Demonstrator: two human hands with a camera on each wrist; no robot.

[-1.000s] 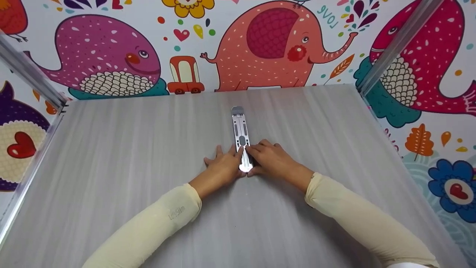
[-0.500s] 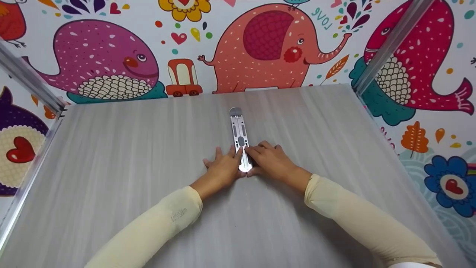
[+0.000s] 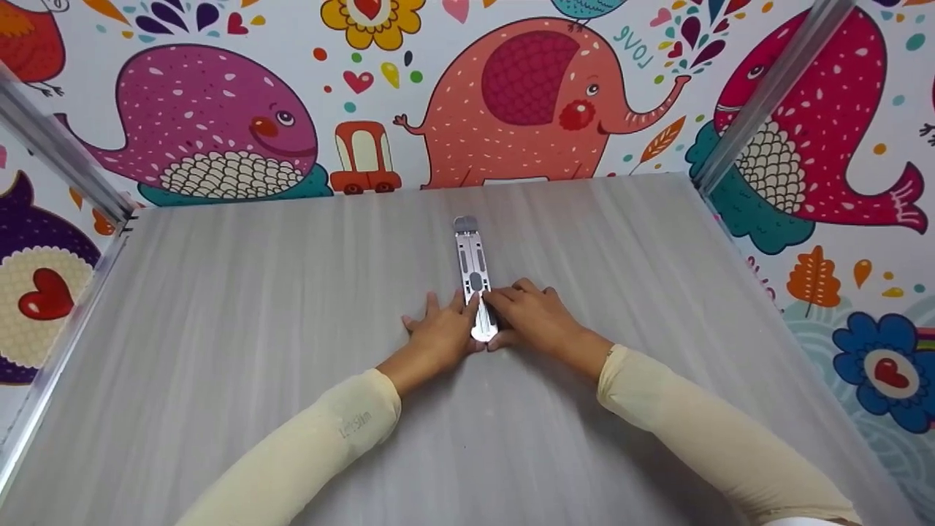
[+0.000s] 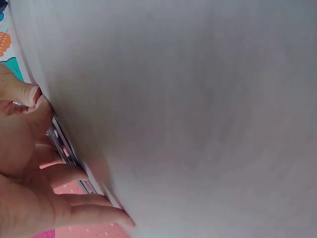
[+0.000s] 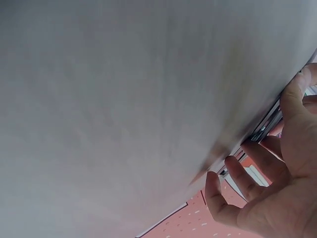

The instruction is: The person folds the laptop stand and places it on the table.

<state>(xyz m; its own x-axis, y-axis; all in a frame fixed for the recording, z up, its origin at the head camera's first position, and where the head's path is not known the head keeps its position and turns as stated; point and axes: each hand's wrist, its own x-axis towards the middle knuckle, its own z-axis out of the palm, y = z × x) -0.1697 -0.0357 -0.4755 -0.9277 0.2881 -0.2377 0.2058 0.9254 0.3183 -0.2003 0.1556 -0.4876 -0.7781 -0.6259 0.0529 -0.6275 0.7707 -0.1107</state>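
A long, narrow silver metal folding stand, folded flat, lies on the grey table with its length pointing away from me. Slots and an oval grey pad mark its top, and a grey tab forms the far end. My left hand holds the left edge near the rounded close end, its outer fingers spread over the tabletop. From the other side my right hand grips the right edge, index finger on top and thumb by the close end. Both wrist views show the fingertips low along the tabletop, with the stand's dark edge partly hidden behind them.
The grey wood-grain table extends around the hands. A cartoon-printed wall stands behind it, with metal posts at the left and right back corners.
The head view has shifted slightly, moving the whole scene a little in the picture. Both hands and the stand keep the same place on the table.
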